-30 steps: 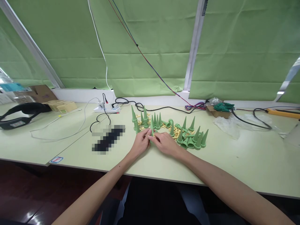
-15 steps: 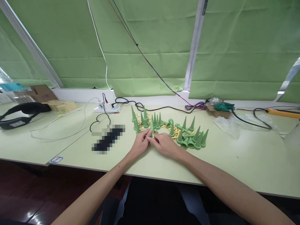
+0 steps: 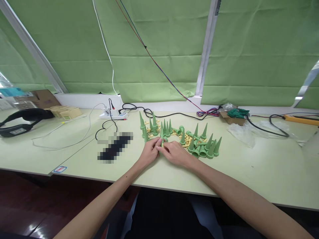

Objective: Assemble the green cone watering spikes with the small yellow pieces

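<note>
Near the table's middle, my left hand point(image 3: 150, 151) is closed on a green cone point(image 3: 162, 133) that points upward. My right hand point(image 3: 173, 152) meets it from the other side, its thumb and finger pinched on a small yellow piece point(image 3: 162, 145) at the cone's lower part. The fingers hide the cone's base. Just behind and left of my hands stand several green cones point(image 3: 154, 124), some with yellow pieces stuck out of them. To the right lie yellow pieces point(image 3: 185, 139) among more green cones point(image 3: 210, 149), some upright and some on their sides.
A blurred dark object point(image 3: 116, 147) lies left of my hands. Behind it is a power strip point(image 3: 114, 115) with cables. Black headphones point(image 3: 25, 121) and yellow blocks point(image 3: 66, 112) are at the far left. A small cardboard box point(image 3: 231, 119) and plastic bags point(image 3: 241, 134) lie at the right.
</note>
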{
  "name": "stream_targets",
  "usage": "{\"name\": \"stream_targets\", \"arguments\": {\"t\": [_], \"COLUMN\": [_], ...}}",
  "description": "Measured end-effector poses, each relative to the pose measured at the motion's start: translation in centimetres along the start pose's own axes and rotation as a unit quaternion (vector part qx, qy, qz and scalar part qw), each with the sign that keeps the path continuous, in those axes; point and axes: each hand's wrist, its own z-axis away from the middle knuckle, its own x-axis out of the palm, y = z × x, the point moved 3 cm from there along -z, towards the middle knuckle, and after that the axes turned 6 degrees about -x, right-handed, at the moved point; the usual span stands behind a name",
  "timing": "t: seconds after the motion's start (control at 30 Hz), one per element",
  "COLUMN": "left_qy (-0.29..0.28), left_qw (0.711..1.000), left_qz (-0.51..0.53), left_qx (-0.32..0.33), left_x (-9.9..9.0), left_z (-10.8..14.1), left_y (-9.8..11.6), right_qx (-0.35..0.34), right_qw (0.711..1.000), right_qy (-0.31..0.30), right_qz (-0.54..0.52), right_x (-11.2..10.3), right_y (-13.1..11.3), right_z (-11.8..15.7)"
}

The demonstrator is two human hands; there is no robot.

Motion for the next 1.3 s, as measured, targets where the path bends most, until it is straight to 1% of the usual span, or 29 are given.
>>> {"name": "stream_targets", "arguments": {"t": [0.3,0.47,0.63,0.83,0.93,1.03,1.13,1.3], "left_qy": [0.008,0.017,0.036,0.097,0.091,0.067,0.051,0.053], "left_qw": [0.999,1.000,0.999,0.992,0.992,0.992,0.989,0.987], "left_qz": [-0.027,-0.018,-0.028,-0.075,-0.085,-0.109,-0.137,-0.155], "left_qx": [0.016,0.001,0.003,0.042,0.031,0.022,0.018,-0.002], "left_x": [-0.1,0.0,0.0,-0.2,-0.1,0.1,0.3,0.3], "left_z": [-0.1,-0.2,-0.2,-0.3,-0.2,-0.2,-0.2,-0.3], "left_y": [-0.1,-0.4,-0.3,0.2,0.2,0.1,0.1,0.2], "right_qx": [0.001,0.011,0.047,0.091,0.124,0.155,0.178,0.199], "right_qw": [1.000,1.000,0.998,0.993,0.988,0.981,0.976,0.968], "right_qy": [-0.005,0.008,0.016,0.025,0.048,0.063,0.042,-0.041], "right_qz": [-0.004,0.005,0.031,0.069,0.084,0.098,0.116,0.146], "right_x": [0.0,0.3,0.2,0.0,-0.4,-0.7,-0.5,0.1], "right_y": [0.1,0.2,0.3,0.7,1.1,1.5,1.9,2.4], "right_z": [0.0,-0.2,-0.3,-0.4,-0.5,-0.5,-0.4,-0.2]}}
